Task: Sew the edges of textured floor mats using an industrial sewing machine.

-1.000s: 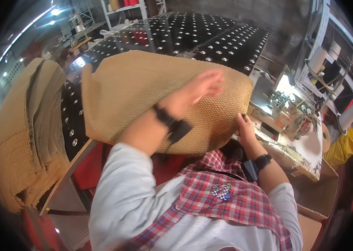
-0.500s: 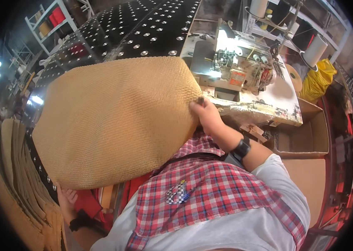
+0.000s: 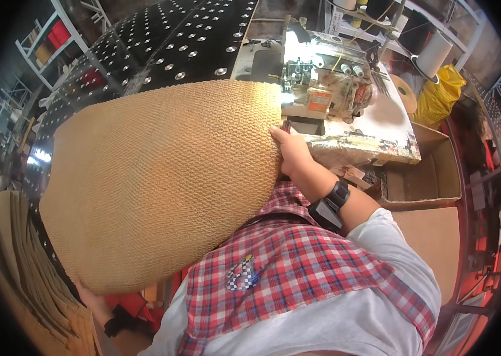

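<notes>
A large tan mat (image 3: 161,184) with a coarse woven-looking texture spreads in front of me, its surface bulging slightly. My right hand (image 3: 292,151) grips its right edge, thumb on top and the other fingers underneath. A small dark and red object (image 3: 286,126) shows beside that thumb; its kind is unclear. My left hand (image 3: 91,299) is at the mat's lower left corner and holds it from below, with most fingers hidden under the material. Close to the mat's upper right corner stands a lit sewing machine (image 3: 327,80), its needle area beside the edge.
A stack of tan sheets (image 3: 31,273) hangs at the left. Beyond the mat stretches a black table (image 3: 167,47) dotted with metal balls. Right of the machine are thread cones (image 3: 434,56), a yellow bag (image 3: 440,95) and a cardboard box (image 3: 422,178).
The mat's right edge has been brought up against the machine's needle area and lies straighter. My right wrist has turned. The left hand has slipped further beneath the mat, and the view has shifted.
</notes>
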Demonstrator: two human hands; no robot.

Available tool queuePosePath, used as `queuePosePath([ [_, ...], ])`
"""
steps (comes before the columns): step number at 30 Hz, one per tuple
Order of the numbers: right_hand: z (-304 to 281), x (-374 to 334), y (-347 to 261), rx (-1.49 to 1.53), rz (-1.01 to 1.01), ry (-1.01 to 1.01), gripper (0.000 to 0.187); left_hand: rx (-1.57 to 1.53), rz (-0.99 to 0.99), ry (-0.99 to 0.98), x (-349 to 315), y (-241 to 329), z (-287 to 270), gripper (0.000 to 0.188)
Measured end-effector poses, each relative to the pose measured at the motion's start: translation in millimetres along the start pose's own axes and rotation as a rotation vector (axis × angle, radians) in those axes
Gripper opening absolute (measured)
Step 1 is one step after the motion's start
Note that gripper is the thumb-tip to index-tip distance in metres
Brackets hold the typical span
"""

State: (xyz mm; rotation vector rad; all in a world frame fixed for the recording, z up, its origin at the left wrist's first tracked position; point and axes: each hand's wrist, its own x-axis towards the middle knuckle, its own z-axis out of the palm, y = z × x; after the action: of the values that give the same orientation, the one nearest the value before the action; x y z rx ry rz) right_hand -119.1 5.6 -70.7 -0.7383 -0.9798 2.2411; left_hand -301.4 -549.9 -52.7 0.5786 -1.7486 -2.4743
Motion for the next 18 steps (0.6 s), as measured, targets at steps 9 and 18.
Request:
queuePosePath([
  [9,-17,-2,9,0.136,-0.042,0.043,0.022,0.064,-0.076,-0.008,27,-7,-4,0.048],
  [18,-31,9,11,-0.140,-0.174,0.065,0.026,0.045,-0.111,-0.116,45,-25,20,0.048],
])
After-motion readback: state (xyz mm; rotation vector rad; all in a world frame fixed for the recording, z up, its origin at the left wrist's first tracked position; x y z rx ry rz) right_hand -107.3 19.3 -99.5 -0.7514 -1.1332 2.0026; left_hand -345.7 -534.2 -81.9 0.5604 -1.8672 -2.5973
